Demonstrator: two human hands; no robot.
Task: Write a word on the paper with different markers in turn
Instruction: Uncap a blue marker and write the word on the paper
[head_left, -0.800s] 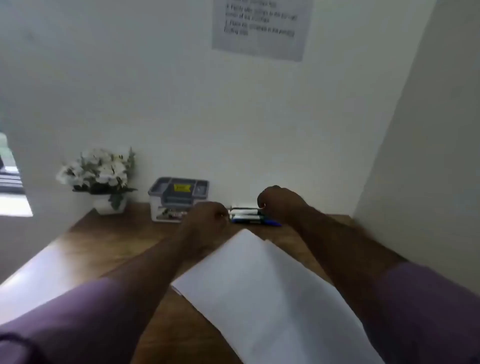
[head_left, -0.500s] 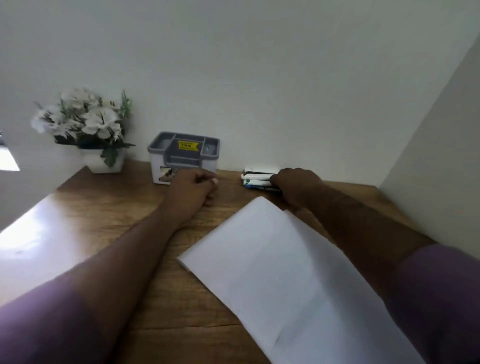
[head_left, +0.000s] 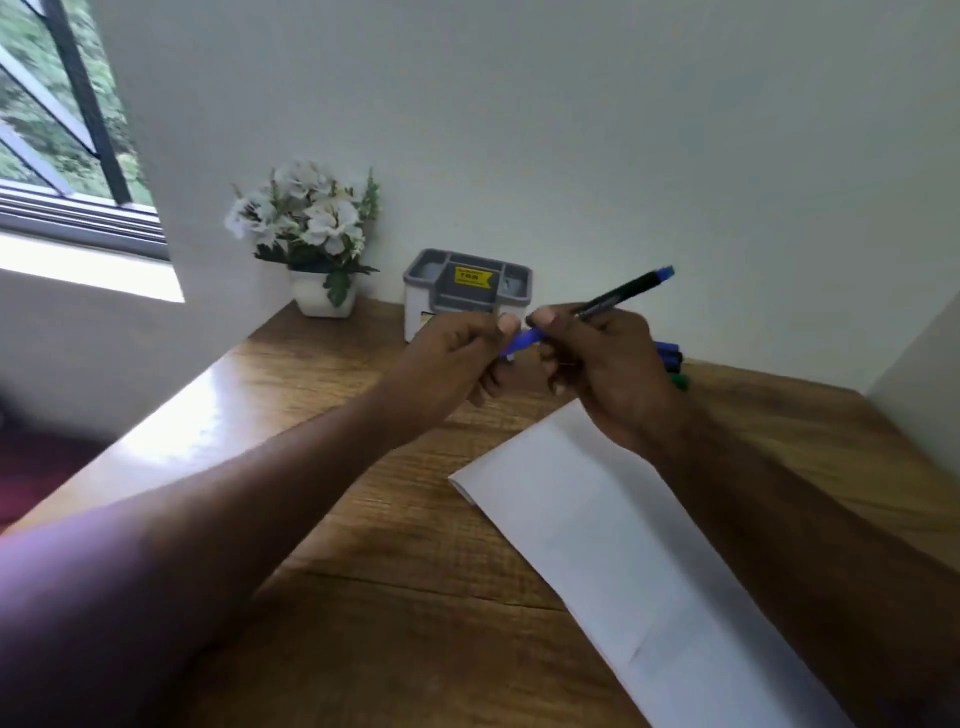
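Observation:
A blue marker (head_left: 621, 292) with a black barrel and a blue end is held in the air above the desk. My right hand (head_left: 608, 369) grips its barrel. My left hand (head_left: 457, 353) pinches its blue cap (head_left: 524, 340), which still touches the marker. A blank white sheet of paper (head_left: 613, 540) lies on the wooden desk below and to the right of my hands. Other markers (head_left: 672, 364), blue and green among them, lie at the back of the desk, mostly hidden behind my right hand.
A grey and white desk organiser (head_left: 467, 288) with a yellow label stands against the wall behind my hands. A white pot of white flowers (head_left: 311, 239) sits left of it. A window (head_left: 62, 130) is at far left; a side wall closes the desk's right.
My right hand has lifted the blue marker off the pile at the back of the desk. My left hand came up from the desk and took hold of the cap. The camera tilted.

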